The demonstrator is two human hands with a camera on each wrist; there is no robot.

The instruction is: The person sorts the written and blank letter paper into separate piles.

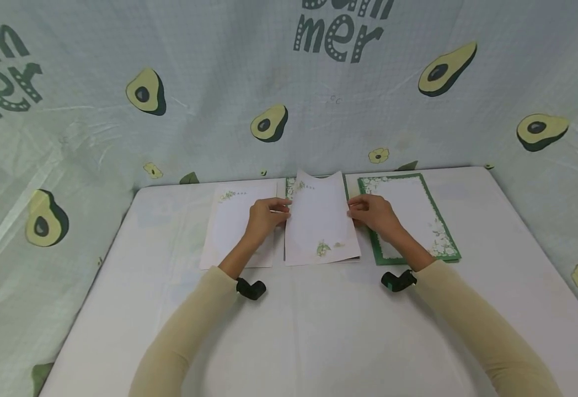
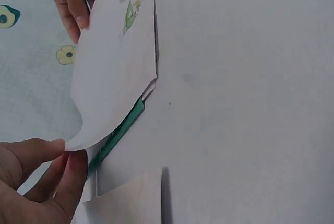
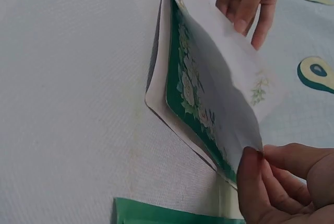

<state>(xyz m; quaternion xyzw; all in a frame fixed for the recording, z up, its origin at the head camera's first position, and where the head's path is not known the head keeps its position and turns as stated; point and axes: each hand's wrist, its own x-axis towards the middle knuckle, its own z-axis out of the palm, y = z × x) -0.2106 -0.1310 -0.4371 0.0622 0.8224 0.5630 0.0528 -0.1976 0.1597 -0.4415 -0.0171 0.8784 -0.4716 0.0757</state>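
At the left of the counter a pale sheet with a small floral sprig lies flat, partly under the left hand and wrist. Because that arm reaches across it, I would hold the wrist a little high so nothing drags it askew.

The left hand pinches the left edge of the middle pale sheet between thumb and fingers. A light grip is probably best here, since the paper looks thin and bends readily at the pinch.

The middle pale sheet is at the far centre, raised and bowed above a green-bordered sheet, with another pale layer under that. The far edge dips in a curve between the hands; drawing the two sides gently and evenly apart should flatten that dip without creasing. The green border peeks out at the far left corner, so squaring matters: judge the alignment by the corners, near edge first.

The right hand pinches the opposite edge at about the same height, which should help the sheet stay level. Its wrist passes over the green-bordered stack lying at the right; clearance matters there too, as a low sleeve could skew those edges.
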